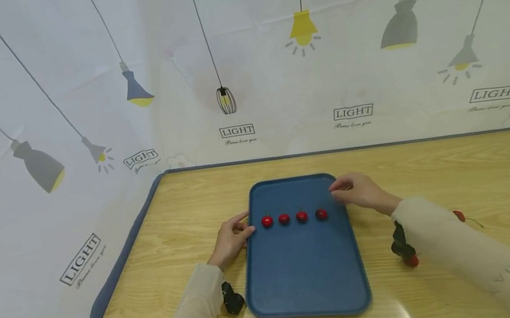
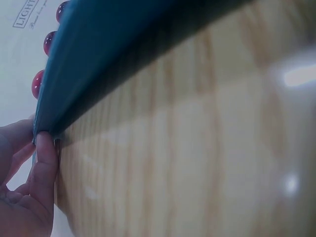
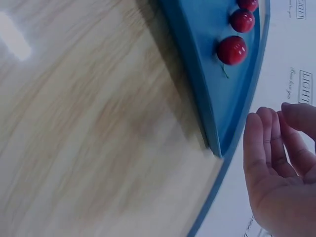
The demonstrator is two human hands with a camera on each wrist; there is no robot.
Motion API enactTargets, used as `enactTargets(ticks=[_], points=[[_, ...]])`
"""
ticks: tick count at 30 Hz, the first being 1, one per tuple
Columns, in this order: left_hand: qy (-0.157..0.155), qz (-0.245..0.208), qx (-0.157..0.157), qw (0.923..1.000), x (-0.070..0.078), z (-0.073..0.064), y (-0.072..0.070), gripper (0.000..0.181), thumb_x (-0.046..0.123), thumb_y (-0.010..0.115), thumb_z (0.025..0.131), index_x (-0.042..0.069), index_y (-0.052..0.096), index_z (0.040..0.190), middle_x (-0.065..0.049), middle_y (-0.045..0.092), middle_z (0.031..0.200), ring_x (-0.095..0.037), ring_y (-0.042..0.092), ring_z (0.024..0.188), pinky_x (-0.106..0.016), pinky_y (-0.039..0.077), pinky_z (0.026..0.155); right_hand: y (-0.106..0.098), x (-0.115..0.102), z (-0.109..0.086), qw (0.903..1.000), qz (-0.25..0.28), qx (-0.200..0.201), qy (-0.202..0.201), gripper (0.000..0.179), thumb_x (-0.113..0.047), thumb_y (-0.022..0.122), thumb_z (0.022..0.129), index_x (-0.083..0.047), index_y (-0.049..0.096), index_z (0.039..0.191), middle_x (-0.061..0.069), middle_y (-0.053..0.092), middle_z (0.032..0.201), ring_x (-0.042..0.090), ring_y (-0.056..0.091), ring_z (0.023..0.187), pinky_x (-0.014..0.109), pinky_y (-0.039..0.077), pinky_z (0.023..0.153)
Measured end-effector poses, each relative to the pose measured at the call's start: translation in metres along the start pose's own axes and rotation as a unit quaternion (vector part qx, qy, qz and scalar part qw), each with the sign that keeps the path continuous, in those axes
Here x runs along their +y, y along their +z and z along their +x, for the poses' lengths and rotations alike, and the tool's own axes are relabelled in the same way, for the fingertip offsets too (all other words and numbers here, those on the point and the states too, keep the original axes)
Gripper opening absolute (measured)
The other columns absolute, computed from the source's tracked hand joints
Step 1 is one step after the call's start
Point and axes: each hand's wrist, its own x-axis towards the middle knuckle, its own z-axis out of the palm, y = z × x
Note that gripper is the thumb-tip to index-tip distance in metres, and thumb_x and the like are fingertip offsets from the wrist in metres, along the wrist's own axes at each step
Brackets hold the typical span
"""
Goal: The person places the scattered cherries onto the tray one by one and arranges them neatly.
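A blue rectangular tray [image 1: 305,275] lies on the wooden table. Several red cherries with thin stems stand in a row across its upper half; the rightmost cherry [image 1: 321,214] is the one closest to my right hand [image 1: 359,190]. That hand hovers at the tray's upper right edge with its fingers bent and nothing visible between them. In the right wrist view the nearest cherry [image 3: 232,50] sits apart from the fingertips. On the other side my left hand [image 1: 229,238] grips the tray's left rim between thumb and fingers, as the left wrist view also shows.
On the table [image 1: 183,199], right of the tray, lie two more cherries: one with a long stem [image 1: 459,216] behind the right sleeve, another [image 1: 411,261] partly hidden by the wrist camera. A white printed wall covering [image 1: 275,93] rises behind and at the left.
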Motion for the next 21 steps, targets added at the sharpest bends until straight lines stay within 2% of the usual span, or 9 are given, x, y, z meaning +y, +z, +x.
enactTargets(ticks=[4,10,18,21], points=[[-0.001,-0.001,0.001,1.0,-0.001,0.0,0.001,0.046,0.009,0.061,0.084,0.01,0.049,0.128,-0.009,0.055,0.083,-0.013,0.05,0.057,-0.027,0.048,0.05,-0.016,0.003,-0.018,0.9999,-0.011,0.007,-0.01,0.031,-0.014,0.054,0.089,0.009,0.056,0.108,0.022,0.058,0.1,0.031,0.058,0.086,0.035,0.05,0.071],[0.001,0.004,0.0,1.0,-0.001,0.001,0.001,0.045,0.01,0.06,0.084,0.009,0.049,0.128,-0.009,0.055,0.083,-0.012,0.051,0.057,-0.027,0.049,0.051,-0.042,0.017,-0.051,0.9995,-0.02,0.025,0.003,0.039,-0.024,0.051,0.091,0.008,0.053,0.113,0.023,0.056,0.103,0.032,0.057,0.088,0.036,0.05,0.072],[0.001,0.003,-0.001,1.0,-0.004,0.001,0.0,0.045,0.01,0.061,0.084,0.01,0.049,0.128,-0.009,0.055,0.084,-0.012,0.051,0.056,-0.027,0.048,0.051,-0.076,0.045,-0.088,0.9968,-0.042,0.057,0.035,0.044,-0.028,0.048,0.092,0.008,0.049,0.118,0.025,0.054,0.11,0.003,0.055,0.082,0.033,0.05,0.07],[0.003,0.004,-0.001,1.0,-0.004,0.002,0.0,0.045,0.01,0.061,0.084,0.01,0.049,0.128,-0.008,0.055,0.084,-0.012,0.051,0.057,-0.027,0.048,0.051,-0.086,0.056,-0.1,0.9956,-0.04,0.071,0.046,0.045,-0.027,0.048,0.092,0.009,0.047,0.119,0.019,0.055,0.109,-0.003,0.054,0.081,0.03,0.051,0.07]])
